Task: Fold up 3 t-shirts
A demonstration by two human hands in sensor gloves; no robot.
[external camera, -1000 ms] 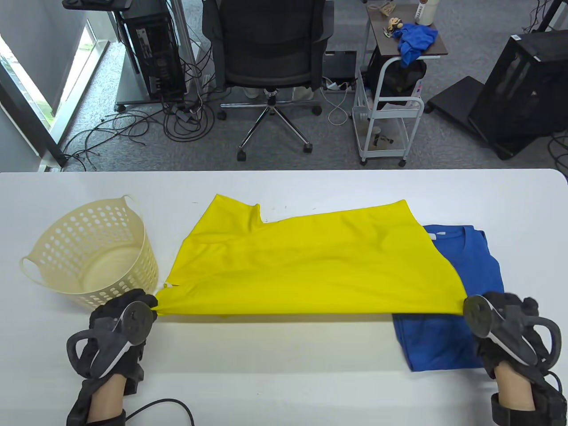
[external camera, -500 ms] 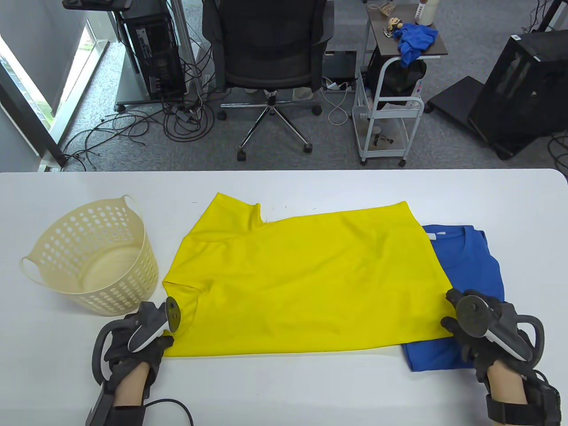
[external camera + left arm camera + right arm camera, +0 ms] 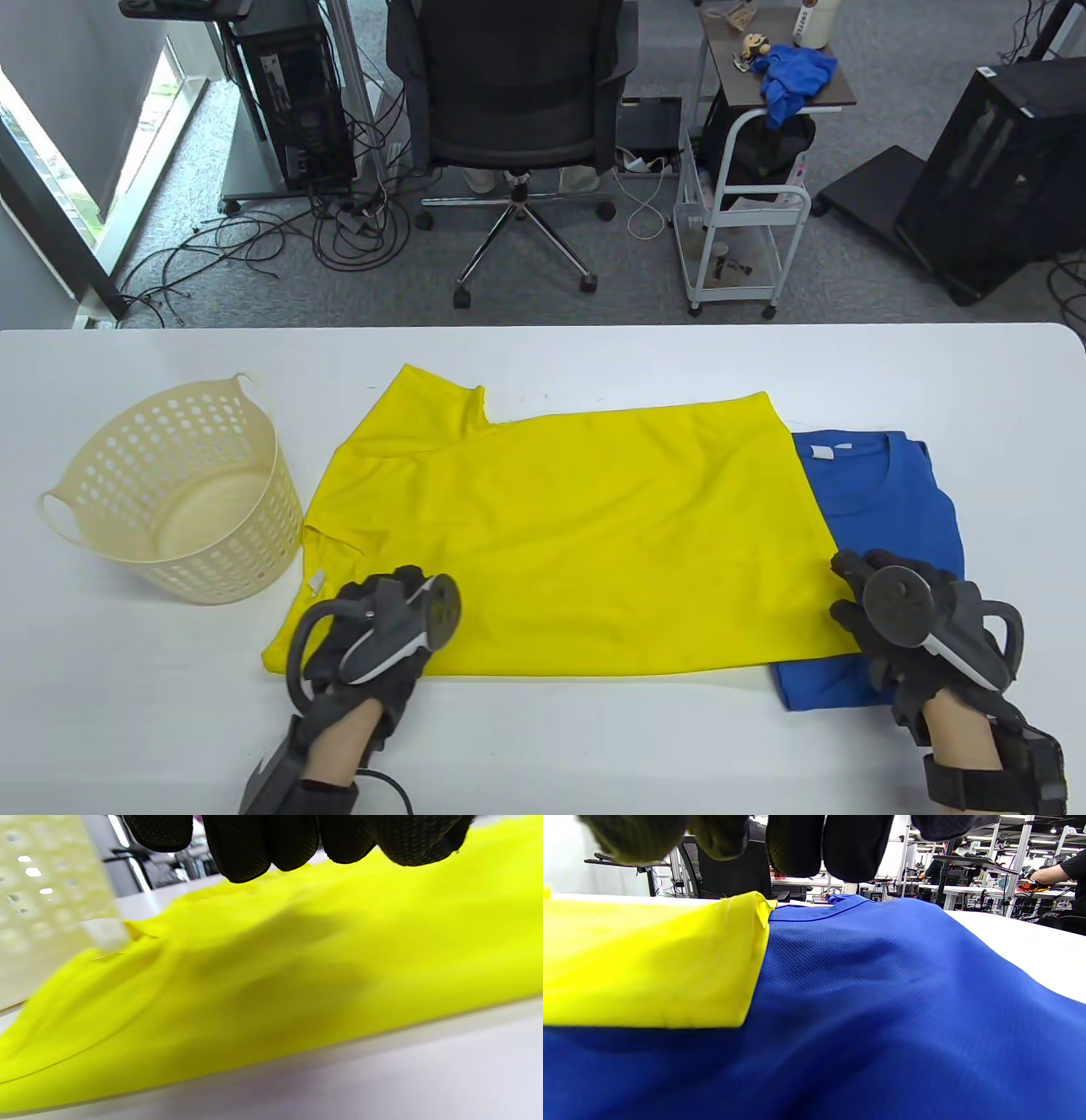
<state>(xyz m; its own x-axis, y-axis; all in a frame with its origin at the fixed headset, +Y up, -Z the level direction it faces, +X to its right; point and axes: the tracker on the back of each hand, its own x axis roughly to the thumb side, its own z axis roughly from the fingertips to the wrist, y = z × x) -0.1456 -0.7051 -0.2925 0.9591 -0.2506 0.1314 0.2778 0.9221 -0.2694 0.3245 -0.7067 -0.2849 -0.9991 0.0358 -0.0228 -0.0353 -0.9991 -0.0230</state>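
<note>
On my table view the yellow t-shirt (image 3: pixel 560 535) lies spread flat across the middle of the worktop (image 3: pixel 594 739), its bottom hem running along the near side. Its right part overlaps the blue t-shirt (image 3: pixel 891 492), which lies toward the right end of the worktop with its collar facing the far edge.

My left hand (image 3: pixel 373 637) rests on the near left corner of the yellow t-shirt. On the left wrist view the gloved fingertips (image 3: pixel 254 844) hang just above the fabric with nothing between them, so I read that hand as released, though the picture is blurred and I cannot tell whether they touch the cloth.

My right hand (image 3: pixel 912 620) sits at the near right corner of the yellow t-shirt, where it lies on the blue one. The right wrist view shows the fingertips (image 3: pixel 840 844) hanging loose above both layers, gripping nothing.

The cream perforated basket (image 3: pixel 170 492) stands upright near the left end of the worktop, just beside the yellow sleeve. Beyond the far edge I see an office chair (image 3: pixel 509 102) and a white trolley (image 3: pixel 747 212) carrying a crumpled blue cloth (image 3: pixel 793 81).
</note>
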